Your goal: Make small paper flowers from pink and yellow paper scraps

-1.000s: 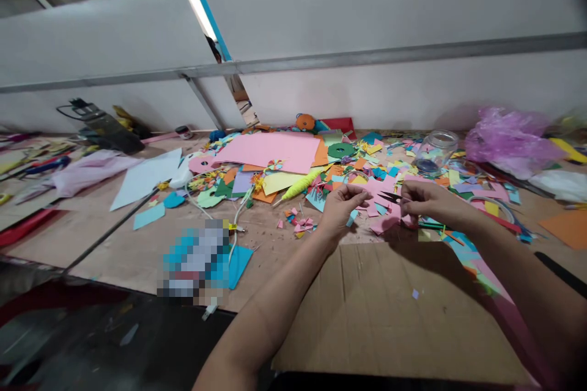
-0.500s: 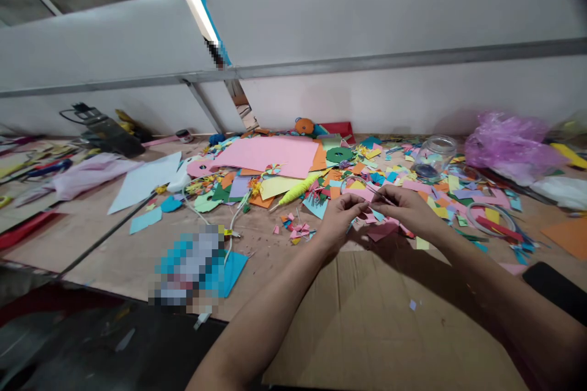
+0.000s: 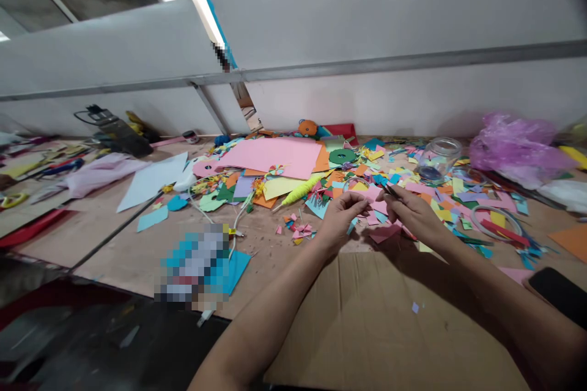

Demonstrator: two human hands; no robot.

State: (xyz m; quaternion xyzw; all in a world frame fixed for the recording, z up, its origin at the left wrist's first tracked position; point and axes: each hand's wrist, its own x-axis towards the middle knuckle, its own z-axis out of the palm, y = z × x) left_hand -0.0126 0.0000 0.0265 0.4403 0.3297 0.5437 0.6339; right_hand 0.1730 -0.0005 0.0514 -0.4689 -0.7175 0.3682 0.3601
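My left hand (image 3: pixel 345 215) is pinched, thumb against forefinger, and what it holds, if anything, is too small to make out. To its right my right hand (image 3: pixel 415 214) is closed around a thin dark tool (image 3: pixel 391 191), whose exact kind does not show. A narrow gap separates the fingertips of the two hands. Beneath them lie scraps of coloured paper (image 3: pixel 385 233), pink ones mostly, and a brown cardboard sheet (image 3: pixel 367 311) spreads below my wrists. A ring of pale wire (image 3: pixel 356 183) rests just behind my left fingers.
A clear jar (image 3: pixel 438 159) and a purple plastic bag (image 3: pixel 518 143) stand at the back right. At right are a coil of tubing (image 3: pixel 495 220) and a black phone (image 3: pixel 557 293). Pink paper (image 3: pixel 275 154), yellow-green yarn (image 3: pixel 300 189) and a dark bottle (image 3: pixel 119 128) lie leftward.
My right hand has drawn slightly away from my left, and the tool in it now points more upward. The whole view has shifted a little.
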